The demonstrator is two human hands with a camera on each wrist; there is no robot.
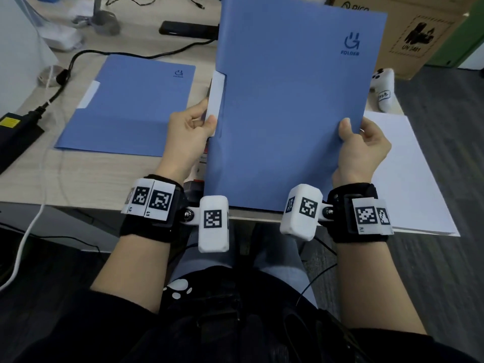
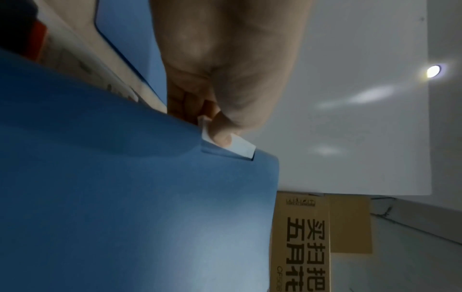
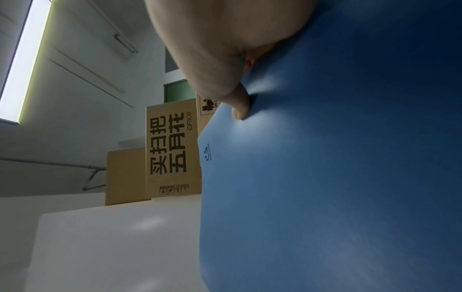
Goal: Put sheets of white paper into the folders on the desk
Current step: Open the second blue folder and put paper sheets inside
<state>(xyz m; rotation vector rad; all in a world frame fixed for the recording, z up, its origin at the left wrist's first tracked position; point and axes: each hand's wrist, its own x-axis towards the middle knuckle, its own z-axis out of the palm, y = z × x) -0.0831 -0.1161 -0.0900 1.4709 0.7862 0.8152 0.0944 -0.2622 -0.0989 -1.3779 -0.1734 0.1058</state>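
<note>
My left hand pinches the white tab while my right hand grips the raised blue folder. A second folder lies far left; the paper stack waits right, apparently more filing left.

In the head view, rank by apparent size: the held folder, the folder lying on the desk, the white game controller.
1. Held folder, though it is raised nearer the camera, which enlarges it.
2. Folder on the desk.
3. White controller, by far the smallest.
</note>
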